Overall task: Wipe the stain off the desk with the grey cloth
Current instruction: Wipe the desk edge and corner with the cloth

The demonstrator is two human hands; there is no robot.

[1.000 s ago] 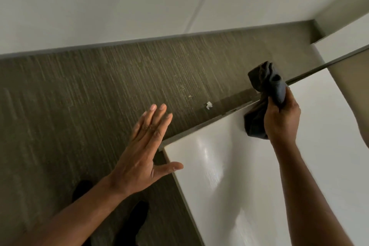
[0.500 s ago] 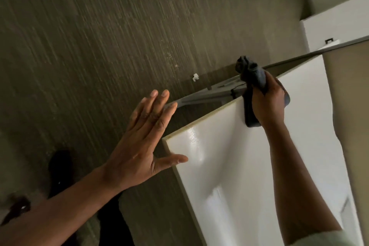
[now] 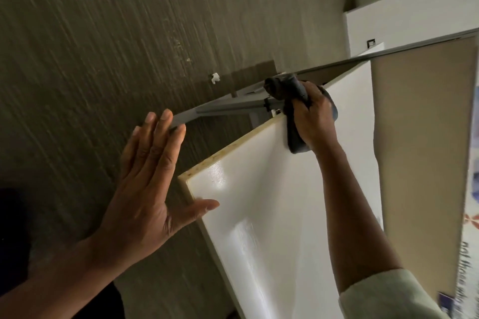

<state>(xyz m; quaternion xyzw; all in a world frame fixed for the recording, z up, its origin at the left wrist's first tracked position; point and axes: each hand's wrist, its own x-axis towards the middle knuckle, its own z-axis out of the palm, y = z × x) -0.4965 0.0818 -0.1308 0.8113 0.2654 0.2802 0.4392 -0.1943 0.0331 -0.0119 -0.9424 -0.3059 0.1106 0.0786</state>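
Observation:
The glossy white desk (image 3: 272, 215) fills the lower right, its bare chipboard edge running from the near corner to the far one. My right hand (image 3: 315, 122) is shut on the crumpled dark grey cloth (image 3: 291, 134) and presses it on the desk's far edge. Part of the cloth bunches above my fingers. My left hand (image 3: 147, 189) is open, fingers straight and together, hovering beside the desk's near-left corner with the thumb over the corner. I cannot make out a stain on the surface.
A beige partition panel (image 3: 420, 163) with a grey top rail stands along the desk's right side. A grey metal bracket (image 3: 228, 109) shows under the far edge. Brown striped carpet (image 3: 90, 59) lies to the left, with a small white scrap (image 3: 215, 78) on it.
My right hand has come down with the cloth from above the far edge onto the desk's edge. The view has tilted, showing more of the desk's underside bracket. The left hand stays open near the corner.

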